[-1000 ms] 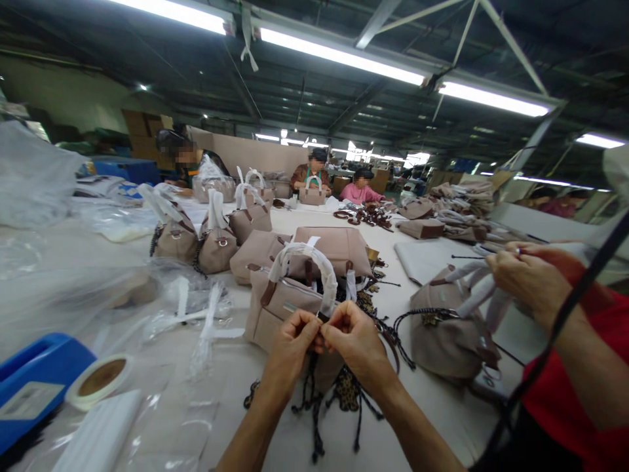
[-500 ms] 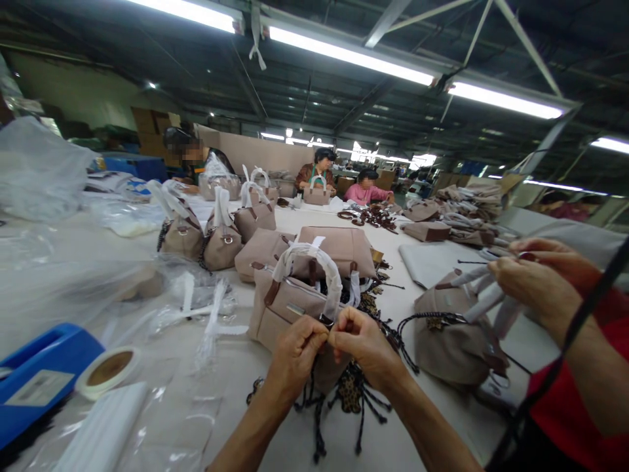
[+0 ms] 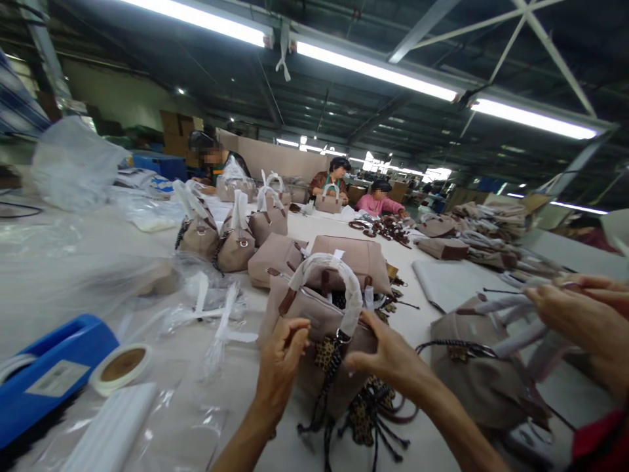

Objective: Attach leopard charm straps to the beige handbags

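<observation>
**A:** What did you have before you, biggest first?

**B:** The tabletop (image 3: 309,226) spread widest; on it, straight ahead of you, stood the beige handbag (image 3: 319,311), its arched handle (image 3: 356,295) wrapped in white; a second bag (image 3: 476,380), much the same colour, sat near it on your right; the blue tape dispenser (image 3: 93,341) lay well off to your left.

**A:** And your hands?

**B:** Your right hand (image 3: 386,354) was spread wide at the handbag's right side, thumb well apart from the fingers, holding nothing that showed; whether its fingertips touched the bag, I could not tell; your left hand (image 3: 280,360) was loosely curled in front of the bag's left side, thumb near forefinger; I could not tell whether it had hold of something small.

**A:** Anything smaller?

**B:** A leopard-print charm (image 3: 324,354) hung between your hands, against the handbag's front; black braided cord (image 3: 330,387) dangled beside it.
</observation>
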The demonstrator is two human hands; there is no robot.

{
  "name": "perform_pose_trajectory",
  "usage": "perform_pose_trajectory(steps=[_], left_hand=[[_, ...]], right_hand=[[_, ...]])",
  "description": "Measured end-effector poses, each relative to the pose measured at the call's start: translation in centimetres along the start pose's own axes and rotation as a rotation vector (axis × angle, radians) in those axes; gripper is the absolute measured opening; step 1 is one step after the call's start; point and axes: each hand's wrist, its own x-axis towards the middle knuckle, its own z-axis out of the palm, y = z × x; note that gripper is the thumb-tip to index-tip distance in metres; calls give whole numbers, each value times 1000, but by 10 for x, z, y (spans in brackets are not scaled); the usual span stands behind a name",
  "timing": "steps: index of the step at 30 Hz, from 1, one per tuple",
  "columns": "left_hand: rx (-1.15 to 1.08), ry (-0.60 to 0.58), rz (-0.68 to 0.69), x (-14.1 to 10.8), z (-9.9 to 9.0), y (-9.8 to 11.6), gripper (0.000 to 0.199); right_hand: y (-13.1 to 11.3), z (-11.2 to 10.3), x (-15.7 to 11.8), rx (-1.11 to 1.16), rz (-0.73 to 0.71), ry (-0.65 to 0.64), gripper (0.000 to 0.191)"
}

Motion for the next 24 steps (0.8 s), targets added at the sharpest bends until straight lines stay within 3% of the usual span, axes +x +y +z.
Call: perform_pose_trajectory(steps=[2,4,7,10,13,17,20,22,24], left_hand=[[23,92,0,12,-11,-11,23],[25,170,-1,26,-23,-23,27],[-5,279,-40,43,-44,-43,34],[-38,367,-105,52,-62,-64,43],[-67,400,-178,53,-70,-79,51],[-118,396,-231,57,-63,-86,52],[-108,424,-251,60,-56,-90,51],[-89,416,-288,60,-54,-95,50],[-72,388,-330,59,-54,-105,47]], right_hand=[[0,12,5,-155,12,-70,46],[1,23,8,-199,50,-55,29],[1,27,14,7,65,-100,15],[-2,13,26,318,81,-112,21],[-13,-11,52,584,150,-13,35],[-37,-33,122,791,96,257,42],[-52,-27,199,822,-69,469,39],[-58,-15,256,675,-187,556,35],[-60,2,313,334,-186,659,29]])
